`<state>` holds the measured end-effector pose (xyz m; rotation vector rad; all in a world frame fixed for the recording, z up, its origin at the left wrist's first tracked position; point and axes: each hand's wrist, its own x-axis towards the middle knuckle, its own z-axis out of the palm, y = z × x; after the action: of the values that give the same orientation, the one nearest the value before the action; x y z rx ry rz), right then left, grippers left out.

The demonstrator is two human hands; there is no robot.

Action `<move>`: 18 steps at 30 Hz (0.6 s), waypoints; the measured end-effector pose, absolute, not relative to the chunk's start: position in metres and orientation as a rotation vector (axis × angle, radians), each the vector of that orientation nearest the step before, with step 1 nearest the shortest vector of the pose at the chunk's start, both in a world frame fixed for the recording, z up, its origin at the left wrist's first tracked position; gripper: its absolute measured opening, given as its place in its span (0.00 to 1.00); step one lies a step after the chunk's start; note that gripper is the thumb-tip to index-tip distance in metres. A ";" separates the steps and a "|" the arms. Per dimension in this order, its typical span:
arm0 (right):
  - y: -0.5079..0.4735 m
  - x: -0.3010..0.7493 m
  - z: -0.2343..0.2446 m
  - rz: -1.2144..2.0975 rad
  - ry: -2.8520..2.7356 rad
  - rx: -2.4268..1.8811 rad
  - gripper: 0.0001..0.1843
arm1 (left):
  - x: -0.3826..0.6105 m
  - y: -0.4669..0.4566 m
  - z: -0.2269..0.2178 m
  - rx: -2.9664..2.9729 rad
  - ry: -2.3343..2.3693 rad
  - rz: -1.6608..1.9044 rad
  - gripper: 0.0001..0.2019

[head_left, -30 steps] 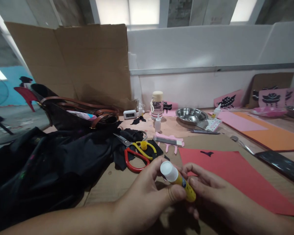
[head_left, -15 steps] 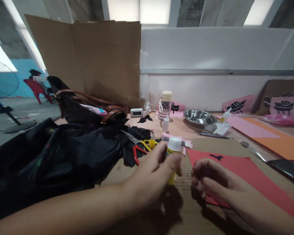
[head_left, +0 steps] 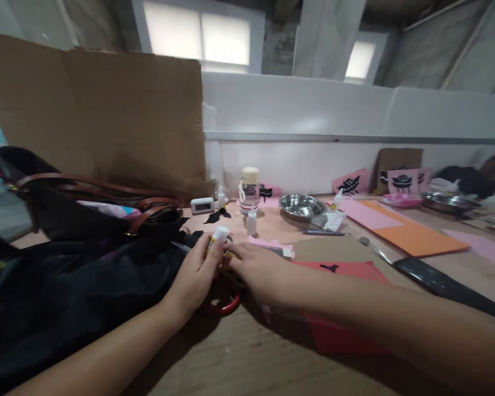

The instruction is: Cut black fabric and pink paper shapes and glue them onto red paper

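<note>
My left hand [head_left: 198, 272] is closed round a yellow glue stick [head_left: 219, 234] with its white tip up, just above the red-handled scissors [head_left: 223, 306] on the cardboard-covered table. My right hand [head_left: 258, 269] lies palm down right beside it. Its fingers are bent in against the glue stick and a small yellow bit, and the fingertips are partly hidden. A red paper sheet [head_left: 346, 270] with a small black cutout lies under my right forearm.
A black cloth bag [head_left: 86, 280] and a brown-handled bag [head_left: 86, 198] fill the left. Behind stand a clear bottle [head_left: 249, 190], a small white dropper bottle [head_left: 251, 223], a small clock [head_left: 202, 205] and a steel bowl [head_left: 301, 204]. Orange and pink sheets [head_left: 408, 236] and a black flat object [head_left: 437, 283] lie to the right.
Both hands have moved forward and left to the scissors. The glue stick passed from both hands to the left alone, and my right hand now reaches in beside it.
</note>
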<state>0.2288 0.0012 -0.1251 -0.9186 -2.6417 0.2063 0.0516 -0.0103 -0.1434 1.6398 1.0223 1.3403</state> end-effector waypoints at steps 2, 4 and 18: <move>0.008 0.220 -0.129 0.190 -2.674 -0.916 0.16 | 0.052 -0.012 -0.140 1.596 1.026 1.358 0.20; 0.011 0.218 -0.128 0.193 -2.692 -0.911 0.10 | 0.052 -0.011 -0.138 1.564 1.033 1.364 0.22; 0.013 0.264 -0.114 0.826 -1.852 -1.055 0.06 | 0.057 -0.021 -0.137 1.828 1.098 1.161 0.18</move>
<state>0.2641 0.0130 -0.1140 -1.0550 -1.8523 0.8257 0.0570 -0.0208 -0.1375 1.8278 1.0984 1.1605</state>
